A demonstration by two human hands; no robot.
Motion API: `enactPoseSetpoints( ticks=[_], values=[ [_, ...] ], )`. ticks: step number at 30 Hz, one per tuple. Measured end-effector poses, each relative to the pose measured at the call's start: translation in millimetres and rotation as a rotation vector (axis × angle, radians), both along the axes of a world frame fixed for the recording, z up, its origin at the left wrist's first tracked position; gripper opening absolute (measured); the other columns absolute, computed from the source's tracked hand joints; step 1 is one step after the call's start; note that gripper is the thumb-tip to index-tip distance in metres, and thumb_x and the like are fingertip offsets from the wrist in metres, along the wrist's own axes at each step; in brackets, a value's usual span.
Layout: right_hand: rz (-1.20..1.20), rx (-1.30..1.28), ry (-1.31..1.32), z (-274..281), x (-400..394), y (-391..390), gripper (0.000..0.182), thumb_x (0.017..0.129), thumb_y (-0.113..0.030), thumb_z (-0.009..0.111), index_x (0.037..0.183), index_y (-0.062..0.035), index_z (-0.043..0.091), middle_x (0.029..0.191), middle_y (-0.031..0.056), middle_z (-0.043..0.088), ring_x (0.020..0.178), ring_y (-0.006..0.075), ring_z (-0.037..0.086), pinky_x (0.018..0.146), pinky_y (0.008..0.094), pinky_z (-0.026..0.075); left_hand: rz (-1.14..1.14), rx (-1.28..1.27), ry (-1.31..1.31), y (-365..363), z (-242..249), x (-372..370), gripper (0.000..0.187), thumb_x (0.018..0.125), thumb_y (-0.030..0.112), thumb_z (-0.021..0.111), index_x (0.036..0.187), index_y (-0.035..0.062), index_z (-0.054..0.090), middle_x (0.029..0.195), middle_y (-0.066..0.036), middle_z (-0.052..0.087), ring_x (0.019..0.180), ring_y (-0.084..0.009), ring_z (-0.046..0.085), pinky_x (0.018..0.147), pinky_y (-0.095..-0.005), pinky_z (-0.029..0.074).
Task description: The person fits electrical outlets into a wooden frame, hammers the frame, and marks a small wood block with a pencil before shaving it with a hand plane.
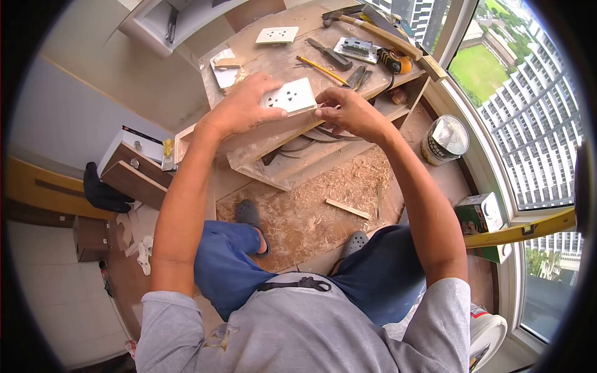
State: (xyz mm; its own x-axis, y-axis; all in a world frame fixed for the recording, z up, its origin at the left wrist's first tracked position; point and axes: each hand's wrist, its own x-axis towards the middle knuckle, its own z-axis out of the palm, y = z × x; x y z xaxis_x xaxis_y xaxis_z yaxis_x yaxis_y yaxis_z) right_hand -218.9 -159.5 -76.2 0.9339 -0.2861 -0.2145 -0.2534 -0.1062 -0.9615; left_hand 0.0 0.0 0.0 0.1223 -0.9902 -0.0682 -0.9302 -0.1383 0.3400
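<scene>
A rough wooden workbench (292, 59) stands by a wide window (528, 124) that looks out on tall buildings, and wood shavings (323, 199) cover the floor beneath it. On the bench top lie a second white outlet plate (277, 35), a yellow pencil (322, 69), a hammer (373, 28), a metal mounting frame (356, 48) and a tape measure (393, 60). A paint can (445, 139) sits on the floor to the right of the bench, a small carton (480, 214) beyond it, and a yellow spirit level (522, 231) leans along the sill. Loose wood strips (348, 209) lie among the shavings near the person's feet.

Above the front edge of the bench the person holds a white socket faceplate (290, 96). It is square, tilted slightly, with several small pin holes in its face. The left hand (242, 105) grips its left side, fingers curled over the top and thumb against the front. The right hand (348, 112) pinches the right edge with its fingertips; what those fingers touch on the back is hidden, perhaps the plate's rim.
</scene>
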Motion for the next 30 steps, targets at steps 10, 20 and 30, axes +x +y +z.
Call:
enactPoseSetpoints(
  ticks=[10,20,30],
  values=[
    [-0.094,-0.488,-0.317,-7.3,10.2,0.6,0.080,0.085,-0.022,0.083,0.151,-0.0036,0.042,0.133,0.0280,0.061,0.123,0.0374,0.061,0.103,0.0432,0.050,-0.094,-0.046,-0.035,-3.3,-6.3,2.5,0.067,0.088,0.036,0.077,0.140,-0.0025,0.059,0.132,-0.017,0.056,0.126,-0.0325,0.055,0.111,-0.0384,0.043],
    [-0.047,-0.364,-0.224,-2.7,11.4,-4.4,0.080,0.086,-0.019,0.083,0.153,-0.0118,0.041,0.131,0.0251,0.066,0.122,0.0346,0.065,0.104,0.0403,0.050,-0.128,-0.030,0.013,1.0,-9.6,9.6,0.071,0.093,0.039,0.075,0.147,-0.0013,0.052,0.141,-0.018,0.052,0.136,-0.0314,0.049,0.117,-0.0384,0.038],
    [-0.094,-0.136,-0.083,18.0,5.1,-5.8,0.070,0.102,-0.045,0.066,0.157,-0.0097,0.042,0.135,0.0165,0.061,0.091,0.0170,0.065,0.078,0.0307,0.056,0.017,-0.148,0.051,56.9,-22.3,43.8,0.094,0.086,0.049,0.080,0.159,0.0078,0.040,0.165,-0.020,0.034,0.155,-0.0357,0.030,0.127,-0.0430,0.027]
  ],
)
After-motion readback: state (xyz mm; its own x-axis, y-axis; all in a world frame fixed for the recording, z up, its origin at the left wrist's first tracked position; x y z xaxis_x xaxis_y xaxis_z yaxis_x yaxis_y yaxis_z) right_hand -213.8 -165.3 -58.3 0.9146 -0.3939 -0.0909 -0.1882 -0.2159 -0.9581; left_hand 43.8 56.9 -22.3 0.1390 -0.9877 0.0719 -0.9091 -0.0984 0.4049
